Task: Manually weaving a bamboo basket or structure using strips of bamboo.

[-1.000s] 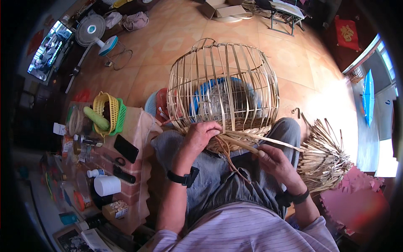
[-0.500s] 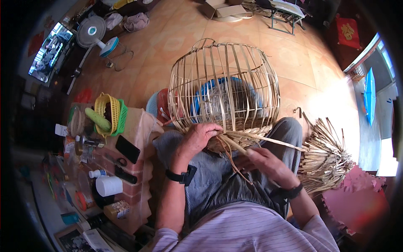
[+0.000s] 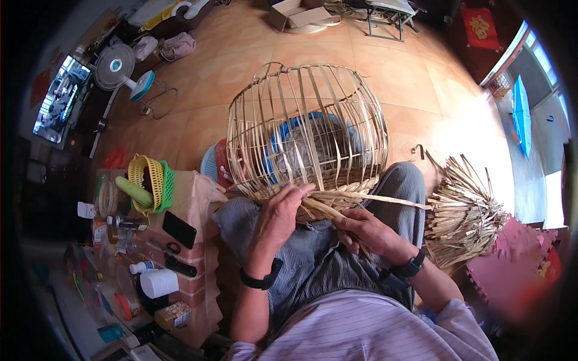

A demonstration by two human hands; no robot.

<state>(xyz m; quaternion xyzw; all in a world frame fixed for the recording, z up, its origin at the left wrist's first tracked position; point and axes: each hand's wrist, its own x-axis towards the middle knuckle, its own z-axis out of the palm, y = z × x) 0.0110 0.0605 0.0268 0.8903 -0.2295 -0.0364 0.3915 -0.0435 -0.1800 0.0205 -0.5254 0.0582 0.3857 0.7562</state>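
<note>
A half-woven basket (image 3: 354, 186) leans against my knees, its tall bare ribs pointing away from me and a braided straw band along the near edge. My left hand (image 3: 280, 215) is closed at that edge, its fingertips pinching straw strands against the ribs. A little to the right, my right hand (image 3: 368, 232) grips a bunch of straw strands (image 3: 322, 208) between thumb and fingers, with ends hanging below it. One long pale strand (image 3: 397, 200) juts to the right across my knee. Through the ribs shows a blue-rimmed basin (image 3: 278, 133).
At the right lies a bundle of dry straw (image 3: 463, 216) beside pink foam mats (image 3: 512, 265). A cloth-covered table (image 3: 201, 240) at the left bears a phone (image 3: 179, 230), a paper roll (image 3: 159, 283) and a yellow basket (image 3: 158, 180). A fan (image 3: 115, 66) stands farther off.
My right hand has closed around the straw strands, and the loose brown strand that hung between my hands no longer shows there. The left hand stays at the basket's edge. The whole view has shifted slightly.
</note>
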